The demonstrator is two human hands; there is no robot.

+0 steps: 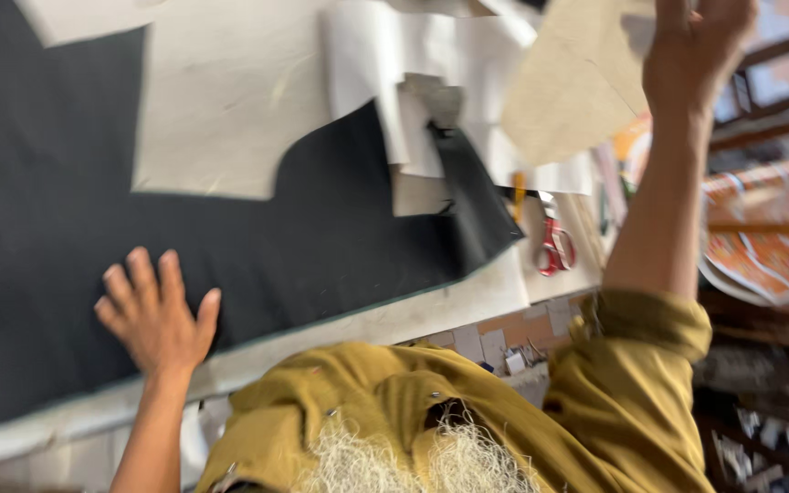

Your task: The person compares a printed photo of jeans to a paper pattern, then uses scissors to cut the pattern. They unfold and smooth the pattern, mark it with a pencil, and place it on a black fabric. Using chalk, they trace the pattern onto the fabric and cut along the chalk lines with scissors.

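Note:
My left hand (157, 315) lies flat with fingers spread on a large sheet of black fabric (38, 219) that covers the table. My right hand (694, 50) is raised high at the upper right, fingers closed on the edge of a beige paper pattern piece (573, 82) held above the table. A wide off-white pattern sheet (221, 100) rests on the black fabric. The picture is blurred by motion.
Red-handled scissors (555, 246) lie near the table's right end beside white paper pieces (413, 55). Shelves with orange printed packets (764, 256) stand at the right. The table's pale front edge (394, 319) runs in front of my mustard shirt.

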